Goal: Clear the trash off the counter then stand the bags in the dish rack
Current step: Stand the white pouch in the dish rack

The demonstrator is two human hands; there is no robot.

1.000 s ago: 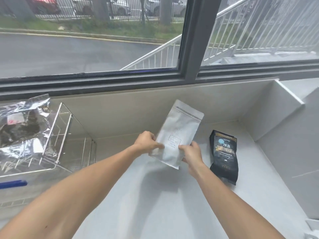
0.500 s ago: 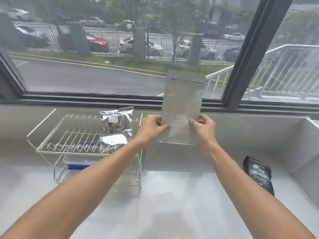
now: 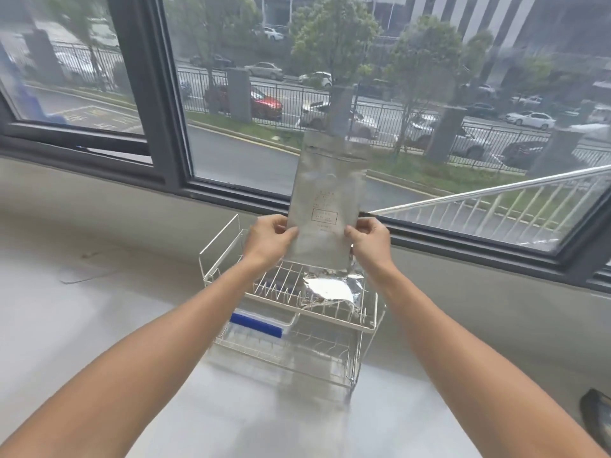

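Note:
I hold a matte silver pouch [image 3: 325, 196] upright in both hands, above the upper tier of the white wire dish rack [image 3: 218, 256]. My left hand [image 3: 269, 238] pinches its lower left edge and my right hand [image 3: 367, 239] its lower right edge. A crinkled shiny foil bag [image 3: 330, 289] stands in the rack's right side, partly hidden behind the pouch. A black bag [image 3: 596, 414] lies flat on the counter at the far right edge.
The rack's lower tier holds a clear tray with a blue rim [image 3: 256, 323]. The window sill and dark frame [image 3: 165, 104] run behind the rack. A flat clear piece [image 3: 84, 271] lies on the counter to the left.
Both hands have carried the silver pouch leftward from beside the rack to directly above it. The view has swung left, so the black bag now sits at the right edge.

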